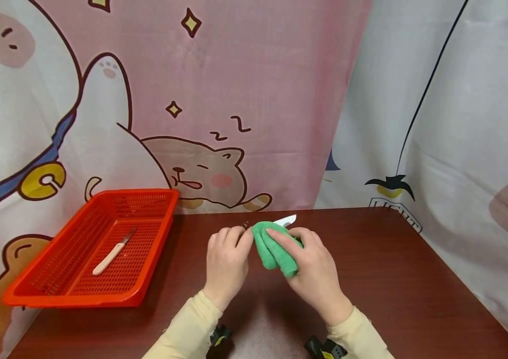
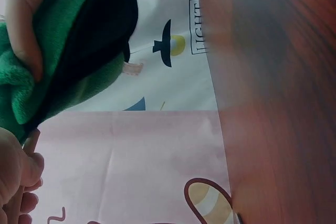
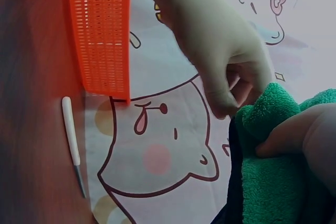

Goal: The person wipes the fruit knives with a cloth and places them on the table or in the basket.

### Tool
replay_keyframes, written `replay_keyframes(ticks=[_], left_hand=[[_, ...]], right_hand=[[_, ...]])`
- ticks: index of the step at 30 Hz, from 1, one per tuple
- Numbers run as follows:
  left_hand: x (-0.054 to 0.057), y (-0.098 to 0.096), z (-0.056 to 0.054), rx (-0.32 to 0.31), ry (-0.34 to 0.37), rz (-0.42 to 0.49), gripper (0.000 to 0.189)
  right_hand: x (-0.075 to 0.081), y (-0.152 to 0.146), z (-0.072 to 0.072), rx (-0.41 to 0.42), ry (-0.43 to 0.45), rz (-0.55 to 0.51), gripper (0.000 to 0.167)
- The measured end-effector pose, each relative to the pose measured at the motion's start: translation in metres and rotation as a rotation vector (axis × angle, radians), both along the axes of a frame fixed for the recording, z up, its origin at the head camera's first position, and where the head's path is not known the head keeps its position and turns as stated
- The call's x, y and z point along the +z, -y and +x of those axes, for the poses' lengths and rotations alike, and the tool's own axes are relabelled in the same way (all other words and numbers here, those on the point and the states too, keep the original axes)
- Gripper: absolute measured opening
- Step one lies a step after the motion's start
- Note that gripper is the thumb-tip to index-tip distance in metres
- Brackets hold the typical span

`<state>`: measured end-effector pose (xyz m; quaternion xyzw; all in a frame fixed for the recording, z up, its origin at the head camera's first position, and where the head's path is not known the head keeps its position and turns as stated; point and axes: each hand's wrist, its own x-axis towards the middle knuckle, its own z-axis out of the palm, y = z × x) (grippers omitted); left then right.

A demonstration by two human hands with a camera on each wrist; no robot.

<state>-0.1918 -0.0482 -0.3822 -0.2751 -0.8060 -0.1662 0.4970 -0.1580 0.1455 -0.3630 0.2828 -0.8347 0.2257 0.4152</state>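
Observation:
My left hand (image 1: 228,262) grips the slim handle (image 2: 30,142) of a knife, fingers curled round it. A folded green cloth (image 1: 276,252) with a dark underside is held in my right hand (image 1: 314,269), thumb and fingers pinching it from both sides. The cloth wraps the middle of the knife, and its pale blade (image 1: 286,220) sticks out beyond the far edge. On the table behind my left hand lies another knife with a white handle (image 3: 71,132); in the head view that hand mostly hides it.
An orange-red plastic basket (image 1: 151,267) stands at the left of the brown table (image 1: 393,284), with a white-handled knife (image 1: 112,254) inside. Printed curtains (image 1: 276,85) hang along the back and right side of the table.

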Motion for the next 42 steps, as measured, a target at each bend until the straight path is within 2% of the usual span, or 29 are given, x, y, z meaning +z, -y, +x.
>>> replay_keyframes(ticks=[7,16,30,37,42], left_hand=[[-0.002,0.0,0.0,-0.022,-0.02,0.029,0.029],[-0.002,0.002,-0.001,-0.03,-0.034,0.06,0.017],[-0.002,0.005,0.001,-0.017,0.005,0.076,0.019],[-0.003,0.005,0.001,-0.022,-0.001,0.091,0.018],[-0.004,0.005,0.0,-0.019,0.024,0.09,0.02]], right_hand=[[-0.004,0.0,-0.003,-0.021,0.004,0.022,0.078],[-0.005,-0.007,-0.008,-0.051,0.015,0.012,0.077],[0.0,-0.025,-0.012,-0.136,0.074,-0.003,0.086],[0.001,-0.032,-0.014,-0.168,0.079,-0.021,0.084],[0.002,-0.036,-0.015,-0.183,0.082,-0.025,0.081]])
